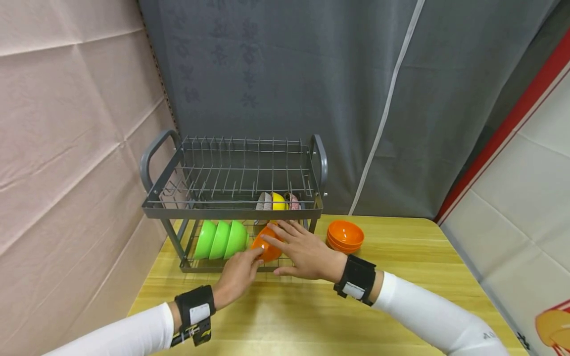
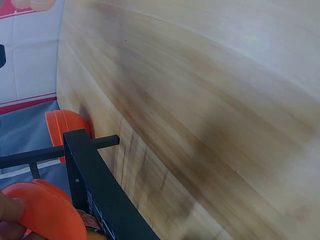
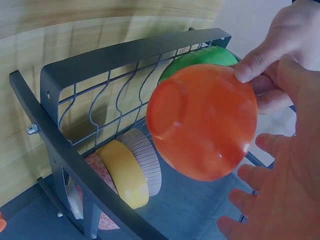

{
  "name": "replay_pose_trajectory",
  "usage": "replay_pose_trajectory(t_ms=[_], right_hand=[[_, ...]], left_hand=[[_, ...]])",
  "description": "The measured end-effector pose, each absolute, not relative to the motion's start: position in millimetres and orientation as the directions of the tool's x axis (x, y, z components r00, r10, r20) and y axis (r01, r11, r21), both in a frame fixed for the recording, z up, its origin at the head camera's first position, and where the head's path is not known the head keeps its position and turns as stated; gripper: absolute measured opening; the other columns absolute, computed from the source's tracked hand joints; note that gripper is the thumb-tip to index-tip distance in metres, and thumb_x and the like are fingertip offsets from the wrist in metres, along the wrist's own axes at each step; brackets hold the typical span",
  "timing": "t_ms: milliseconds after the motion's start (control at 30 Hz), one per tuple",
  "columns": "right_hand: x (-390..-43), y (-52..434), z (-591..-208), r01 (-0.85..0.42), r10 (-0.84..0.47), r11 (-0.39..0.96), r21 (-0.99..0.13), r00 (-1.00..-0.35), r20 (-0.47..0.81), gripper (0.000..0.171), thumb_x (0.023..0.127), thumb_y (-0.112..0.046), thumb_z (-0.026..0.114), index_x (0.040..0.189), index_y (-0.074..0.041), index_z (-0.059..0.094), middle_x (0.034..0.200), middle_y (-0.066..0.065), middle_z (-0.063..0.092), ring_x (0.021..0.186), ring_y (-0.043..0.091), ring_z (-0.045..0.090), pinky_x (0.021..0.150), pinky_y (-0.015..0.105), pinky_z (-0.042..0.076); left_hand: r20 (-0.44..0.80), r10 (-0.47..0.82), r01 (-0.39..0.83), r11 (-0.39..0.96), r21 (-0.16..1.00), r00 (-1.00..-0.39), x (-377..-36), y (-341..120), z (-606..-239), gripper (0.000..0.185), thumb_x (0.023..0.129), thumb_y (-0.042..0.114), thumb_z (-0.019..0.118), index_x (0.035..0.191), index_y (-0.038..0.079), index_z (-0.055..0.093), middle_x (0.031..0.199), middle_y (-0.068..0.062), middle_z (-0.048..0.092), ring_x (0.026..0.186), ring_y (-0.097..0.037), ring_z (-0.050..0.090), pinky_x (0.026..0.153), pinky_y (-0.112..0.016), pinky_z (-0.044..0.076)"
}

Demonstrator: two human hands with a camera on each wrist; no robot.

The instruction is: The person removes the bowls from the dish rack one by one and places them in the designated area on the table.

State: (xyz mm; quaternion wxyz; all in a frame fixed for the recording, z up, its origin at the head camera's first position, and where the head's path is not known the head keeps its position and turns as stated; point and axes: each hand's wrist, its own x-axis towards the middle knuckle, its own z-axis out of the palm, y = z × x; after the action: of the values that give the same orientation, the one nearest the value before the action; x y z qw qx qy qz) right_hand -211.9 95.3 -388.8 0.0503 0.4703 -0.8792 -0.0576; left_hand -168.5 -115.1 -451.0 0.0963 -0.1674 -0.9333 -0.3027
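A: How many bowls?

B: Three green bowls [image 1: 221,240] stand on edge in the dish rack [image 1: 231,212], just left of the left hand [image 1: 238,277]. One orange bowl [image 1: 267,246] is pinched by the left hand's fingers on the lower tier. The right hand [image 1: 307,252] rests against it, fingers spread and straight.

A: Anything else?

B: Stacked orange bowls [image 1: 345,236] sit on the surface right of the right hand. Behind the held bowl, a yellow bowl [image 3: 122,172] stands among patterned ones; the rack's front bar crosses before them.
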Motion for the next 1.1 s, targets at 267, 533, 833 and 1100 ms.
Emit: replay_pose_trajectory(t_ms=[267,533,833,1100], right_hand=[[-212.3,93.4,-395.6,-0.833,-0.845,0.529,0.161,-0.535,0.009,0.084,0.095,-0.067,0.051,0.161,-0.019,0.031,0.168,0.012,0.028,0.156,0.034,0.024,0.128,0.053,0.022],[-212.5,89.3,-400.1,-0.837,-0.843,0.522,0.168,-0.535,-0.048,0.079,0.095,-0.063,0.055,0.159,-0.019,0.036,0.166,0.008,0.033,0.156,0.032,0.026,0.129,0.048,0.021],[-214.7,84.7,-407.7,-0.858,-0.877,0.465,0.217,-0.481,-0.021,0.051,0.098,-0.033,0.066,0.145,-0.017,0.054,0.148,0.001,0.059,0.144,0.028,0.049,0.124,0.045,0.033],[-215.2,84.8,-413.7,-0.868,-0.900,0.431,0.248,-0.434,0.045,0.012,0.096,-0.021,0.067,0.107,-0.022,0.071,0.104,-0.010,0.076,0.109,0.015,0.067,0.110,0.042,0.050]], left_hand=[[0.325,0.301,0.420,0.808,0.412,-0.897,-165.9,-114.8,-450.3,0.022,0.092,0.008,0.071,0.113,0.014,0.075,0.097,-0.004,0.079,0.076,-0.015,0.070,0.062,-0.026,0.055],[0.348,0.357,0.461,0.840,0.287,-0.867,-164.8,-117.1,-450.8,0.023,0.090,0.009,0.073,0.111,0.017,0.078,0.101,-0.002,0.080,0.086,-0.019,0.074,0.069,-0.033,0.061],[0.390,0.446,0.537,0.827,0.165,-0.806,-164.8,-119.7,-450.8,0.040,0.080,-0.006,0.075,0.111,0.019,0.077,0.099,0.000,0.080,0.088,-0.018,0.074,0.074,-0.035,0.062],[0.422,0.496,0.590,0.799,0.122,-0.759,-166.2,-122.4,-452.7,0.047,0.072,-0.013,0.075,0.105,0.020,0.078,0.097,0.003,0.080,0.088,-0.015,0.074,0.080,-0.033,0.061]])
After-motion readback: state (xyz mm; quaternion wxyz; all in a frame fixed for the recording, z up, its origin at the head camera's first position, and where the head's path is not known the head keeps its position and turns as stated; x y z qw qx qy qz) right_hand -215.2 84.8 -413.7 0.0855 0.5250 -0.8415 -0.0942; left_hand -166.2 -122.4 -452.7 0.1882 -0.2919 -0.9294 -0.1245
